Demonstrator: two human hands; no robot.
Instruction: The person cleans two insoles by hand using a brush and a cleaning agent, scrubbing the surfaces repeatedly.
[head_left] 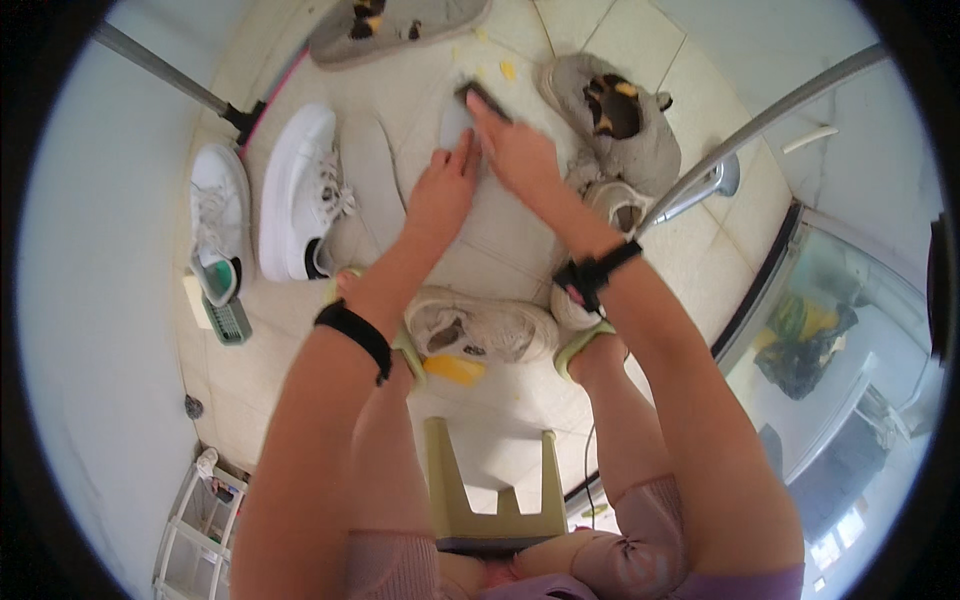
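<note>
Two bare hands: out over the tiled floor point(500, 225), close together, with the seated person's forearms running up between the knees.
Right hand point(525, 160): fingers closed around a dark, brush-like tool point(491, 103), the forefinger lying along it; motion blurs the knuckles.
Left hand point(440, 200): fingers stretched forward beside the right, over the near end of a pale flat insole point(455, 128); from where I stand I cannot tell if they pinch it or only press it.
Insole and tool: the insole lies flat on the tiles, the tool slanting across its far end.
Spare insole point(368, 180): on the floor to the left, between the left forearm and the white shoes.
White shoes: one sneaker on its side point(295, 195), laces turned inward, and just left of it another point(218, 200), its heel at a green basket-like box point(228, 322).
Worn shoes: a grey one at the upper right point(645, 140), another at the far edge point(400, 45), and a cream one point(485, 328) crosswise between the feet.
Yellow scraps: a larger piece point(455, 370) near the cream shoe, a small one point(507, 70) beyond the hands.
Wrists: a black band point(357, 338) on the left, a strapped device point(590, 277) on the right.
Stool point(495, 525): olive green, below the person.
</note>
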